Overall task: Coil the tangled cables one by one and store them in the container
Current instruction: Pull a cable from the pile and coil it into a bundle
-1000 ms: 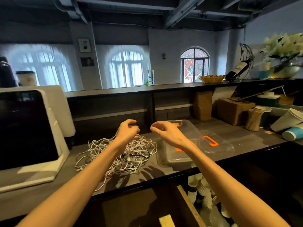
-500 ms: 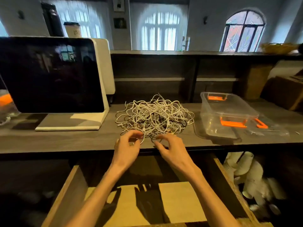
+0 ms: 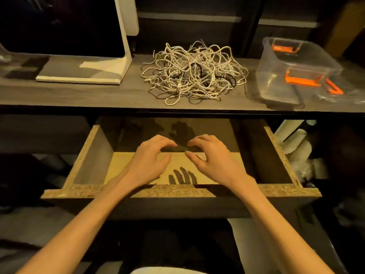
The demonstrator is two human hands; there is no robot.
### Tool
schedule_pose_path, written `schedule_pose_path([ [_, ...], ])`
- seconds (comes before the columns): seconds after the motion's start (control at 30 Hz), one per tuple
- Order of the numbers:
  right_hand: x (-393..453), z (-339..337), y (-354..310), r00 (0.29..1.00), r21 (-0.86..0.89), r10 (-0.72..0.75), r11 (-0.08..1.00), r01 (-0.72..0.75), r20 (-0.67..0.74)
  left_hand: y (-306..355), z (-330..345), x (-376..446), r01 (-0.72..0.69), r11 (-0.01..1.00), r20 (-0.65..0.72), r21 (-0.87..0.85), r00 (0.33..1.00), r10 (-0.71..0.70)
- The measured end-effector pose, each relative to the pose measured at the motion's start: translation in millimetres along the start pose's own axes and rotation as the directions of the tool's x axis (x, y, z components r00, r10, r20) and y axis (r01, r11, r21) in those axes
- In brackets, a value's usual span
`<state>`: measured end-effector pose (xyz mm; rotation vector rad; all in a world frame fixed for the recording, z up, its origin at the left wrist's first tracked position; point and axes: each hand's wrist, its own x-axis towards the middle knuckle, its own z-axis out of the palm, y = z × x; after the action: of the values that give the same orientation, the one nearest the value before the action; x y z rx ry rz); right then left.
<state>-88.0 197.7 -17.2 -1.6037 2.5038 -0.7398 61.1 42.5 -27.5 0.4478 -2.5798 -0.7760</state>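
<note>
Cable tangle (image 3: 194,73) between monitor base (image 3: 83,73) and container (image 3: 296,62)

Lying at upper centre on the counter (image 3: 79,95): cable tangle (image 3: 194,73); sitting just right of it, container (image 3: 296,64); standing upper left, monitor (image 3: 63,26); hovering below, over the open drawer (image 3: 177,191): left hand (image 3: 152,159), right hand (image 3: 211,158), close together.

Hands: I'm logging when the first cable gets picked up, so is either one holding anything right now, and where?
Nothing is held. The left hand and right hand hover empty over the open drawer.
</note>
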Motion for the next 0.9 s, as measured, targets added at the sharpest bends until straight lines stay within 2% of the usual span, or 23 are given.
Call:
schedule_pose_path([
  [0.23,-54.7,11.7,-19.3,0.997,-0.075,0.061,0.995,-0.065,-0.044,19.9,8.8,-46.4,-0.002,0.988,-0.065,0.155,0.998,0.012],
  [0.4,-50.5,24.9,-17.8,0.961,-0.073,0.029,0.996,-0.051,-0.275,22.7,11.4,-38.3,-0.141,0.943,-0.167,0.3,0.966,0.198],
  [0.6,-17.3,26.9,-6.1,0.92,-0.151,-0.024,0.988,-0.039,-0.392,4.2,14.5,-7.5,-0.147,0.928,-0.295,0.343,0.921,0.255],
  [0.73,13.9,23.5,6.0,0.892,-0.236,-0.074,0.971,-0.038,-0.446,-9.3,13.9,24.3,-0.043,0.869,-0.437,0.493,0.852,0.29],
  [0.9,49.9,24.8,17.1,0.867,-0.287,-0.068,0.954,-0.089,-0.494,-21.9,14.2,61.8,0.016,0.874,-0.475,0.486,0.844,0.248],
])
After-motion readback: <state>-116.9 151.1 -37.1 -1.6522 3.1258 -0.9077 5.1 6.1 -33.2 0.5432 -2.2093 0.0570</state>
